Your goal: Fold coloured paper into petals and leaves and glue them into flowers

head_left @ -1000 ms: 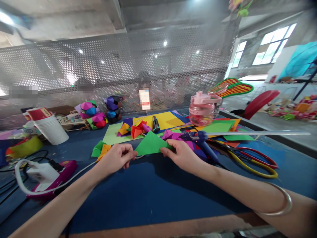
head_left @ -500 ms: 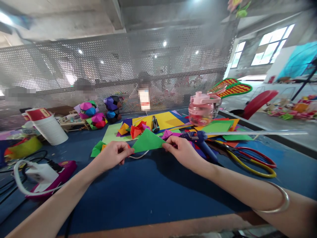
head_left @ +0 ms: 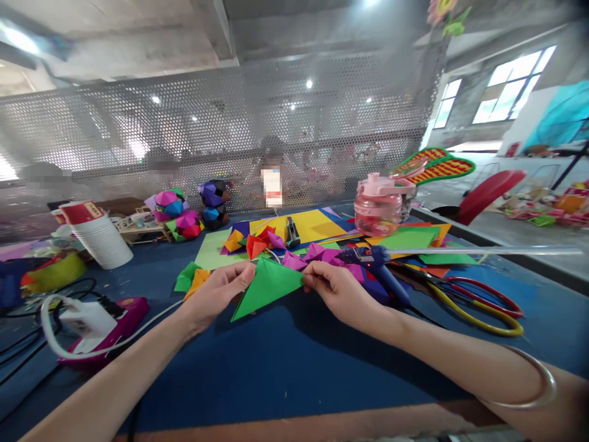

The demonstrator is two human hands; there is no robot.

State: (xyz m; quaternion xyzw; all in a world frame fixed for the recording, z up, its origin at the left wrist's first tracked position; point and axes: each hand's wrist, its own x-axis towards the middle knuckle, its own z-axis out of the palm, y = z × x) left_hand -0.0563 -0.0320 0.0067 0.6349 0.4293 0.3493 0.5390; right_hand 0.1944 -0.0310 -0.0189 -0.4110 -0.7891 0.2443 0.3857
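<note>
L. hand (head_left: pixel 223 288): thumb & fingers closed on L. edge of folded green paper (head_left: pixel 269 287); R. hand (head_left: pixel 335 291): thumb & fingertips pinch its R. corner. Paper is held between the two, above blue table (head_left: pixel 276 368), one point angled down L. Just behind R. hand: purple folded pieces (head_left: pixel 316 252) & glue gun (head_left: pixel 375 256). Behind L. hand: orange folded piece (head_left: pixel 199 280), partly hidden, w/ green folded piece (head_left: pixel 184 276) beside it. Farther R.: scissors (head_left: pixel 439 281), red & yellow handles; pink bottle (head_left: pixel 377 213) beyond. Far L.: power strip (head_left: pixel 125 328); stacked cups (head_left: pixel 102 240) behind.
</note>
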